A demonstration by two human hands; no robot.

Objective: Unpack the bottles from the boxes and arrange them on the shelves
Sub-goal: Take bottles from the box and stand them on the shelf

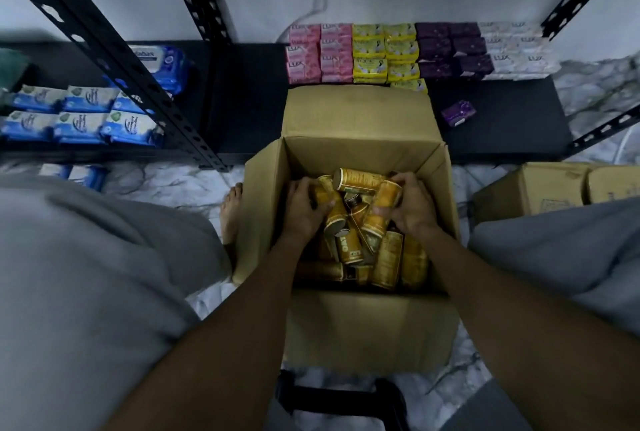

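Observation:
An open cardboard box (363,119) stands on the floor between my knees, against the low black shelf (249,105). Inside lies a loose heap of yellow-orange labelled bottles (388,257), most on their sides. Both my hands are down in the box. My left hand (303,209) is closed over bottles at the heap's left side. My right hand (412,205) grips an orange bottle (382,205) that stands tilted at the heap's right. Another bottle (358,179) lies across the top between my hands.
Stacked soap packs, pink (313,53), yellow (384,53), purple (453,50) and white (516,50), line the shelf's back; one purple pack (459,112) lies loose. Blue wipe packs (83,115) fill the left shelf. More cardboard boxes (554,188) stand at right. A black upright post (114,60) slants at left.

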